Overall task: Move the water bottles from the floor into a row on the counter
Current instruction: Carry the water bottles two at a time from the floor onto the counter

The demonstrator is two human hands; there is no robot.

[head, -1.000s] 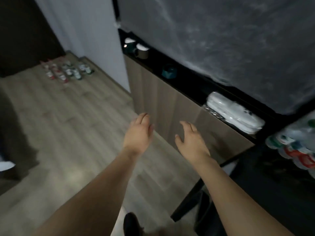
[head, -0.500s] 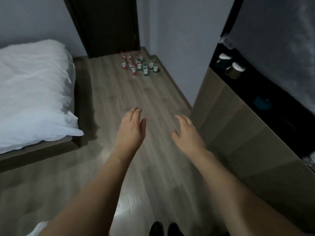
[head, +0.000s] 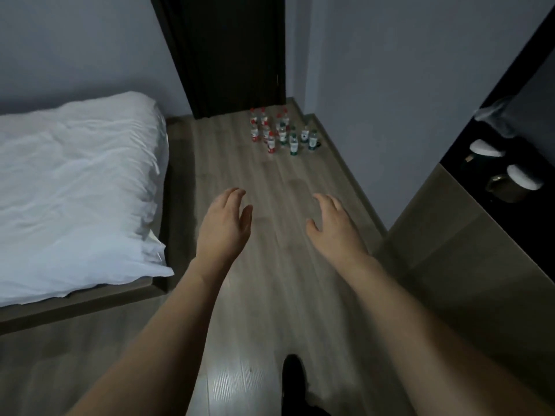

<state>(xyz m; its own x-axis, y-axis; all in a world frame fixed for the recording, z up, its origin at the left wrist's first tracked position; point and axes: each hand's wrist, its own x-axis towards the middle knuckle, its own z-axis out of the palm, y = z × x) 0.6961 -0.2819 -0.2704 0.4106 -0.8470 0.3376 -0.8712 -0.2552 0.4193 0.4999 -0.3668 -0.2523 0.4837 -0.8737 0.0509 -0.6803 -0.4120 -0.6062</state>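
Note:
Several small water bottles [head: 280, 133], some with red labels and some with green, stand clustered on the wooden floor far ahead, near a dark door. My left hand [head: 223, 225] and my right hand [head: 335, 228] are stretched out in front of me, fingers relaxed and holding nothing, well short of the bottles. The counter [head: 444, 235], a wood-fronted cabinet with a dark top, runs along the right side.
A bed with white bedding [head: 72, 187] fills the left. Two cups with white lids [head: 510, 181] sit on the counter's dark top. The dark door [head: 231, 52] stands behind the bottles. Floor lies open between bed and counter. A dark shoe [head: 294, 376] shows below.
The view has swung left from the counter toward the room. The bottles now lie straight ahead and closer to centre; both hands stay empty and outstretched.

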